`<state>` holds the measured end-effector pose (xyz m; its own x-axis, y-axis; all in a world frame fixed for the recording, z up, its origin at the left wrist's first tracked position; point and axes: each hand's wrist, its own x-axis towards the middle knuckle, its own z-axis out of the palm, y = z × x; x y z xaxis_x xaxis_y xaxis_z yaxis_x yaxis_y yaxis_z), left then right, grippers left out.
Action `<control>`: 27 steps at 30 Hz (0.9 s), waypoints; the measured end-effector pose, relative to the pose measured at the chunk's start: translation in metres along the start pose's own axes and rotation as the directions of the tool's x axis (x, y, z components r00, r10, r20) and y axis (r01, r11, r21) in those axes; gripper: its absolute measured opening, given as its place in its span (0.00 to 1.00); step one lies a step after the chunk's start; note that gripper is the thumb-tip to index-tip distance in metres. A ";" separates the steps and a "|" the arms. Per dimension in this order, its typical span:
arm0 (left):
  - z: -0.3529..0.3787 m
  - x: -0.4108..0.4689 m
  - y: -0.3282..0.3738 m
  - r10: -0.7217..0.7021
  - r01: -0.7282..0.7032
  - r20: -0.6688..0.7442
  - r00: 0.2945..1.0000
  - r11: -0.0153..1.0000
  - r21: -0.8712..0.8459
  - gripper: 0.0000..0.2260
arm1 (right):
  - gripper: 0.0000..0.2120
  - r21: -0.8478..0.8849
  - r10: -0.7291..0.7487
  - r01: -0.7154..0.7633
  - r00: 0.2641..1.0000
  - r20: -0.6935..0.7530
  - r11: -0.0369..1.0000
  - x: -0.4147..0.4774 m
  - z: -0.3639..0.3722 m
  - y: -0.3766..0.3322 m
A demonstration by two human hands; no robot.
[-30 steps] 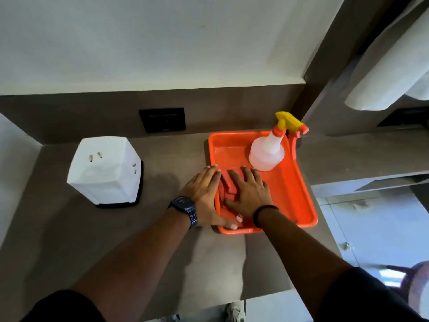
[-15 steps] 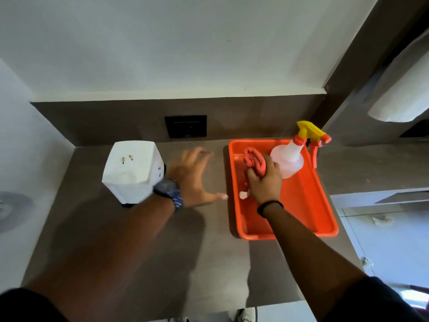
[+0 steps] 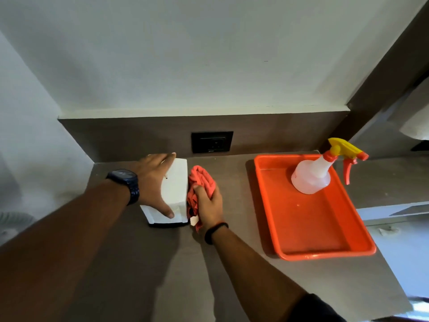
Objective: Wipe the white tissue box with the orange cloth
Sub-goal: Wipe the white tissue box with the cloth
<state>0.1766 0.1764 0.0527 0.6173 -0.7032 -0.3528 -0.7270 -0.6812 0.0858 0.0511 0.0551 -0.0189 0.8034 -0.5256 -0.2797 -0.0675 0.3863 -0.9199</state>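
The white tissue box with a black base stands on the brown counter, left of centre. My left hand, with a dark watch on the wrist, lies spread over the box's top and front, gripping it. My right hand is shut on the bunched orange cloth. The cloth is pressed against the box's right side, and a small white tag hangs from its lower end.
An orange tray lies to the right on the counter, with a clear spray bottle with a yellow and orange trigger at its far end. A black wall socket sits behind the box. The counter's edge drops off at the right.
My right hand lifted the cloth out of the tray and carried it left to the box's side. My left hand moved from beside the tray onto the box.
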 end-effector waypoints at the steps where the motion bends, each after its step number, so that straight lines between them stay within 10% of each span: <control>1: 0.003 0.003 -0.002 0.005 -0.005 -0.028 1.000 1.000 -0.003 0.70 | 0.14 -0.024 -0.011 0.011 1.000 -0.007 1.000 0.003 0.008 0.002; 27: 0.010 0.003 0.003 -0.003 -0.003 -0.158 0.988 0.999 -0.040 0.65 | 0.16 -0.123 0.015 -0.025 0.997 -0.077 0.992 0.025 0.031 -0.004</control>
<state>0.1733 0.1744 0.0428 0.6591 -0.7244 -0.2018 -0.7164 -0.6865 0.1242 0.0898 0.0637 -0.0142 0.7545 -0.5762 -0.3142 -0.1595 0.3034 -0.9394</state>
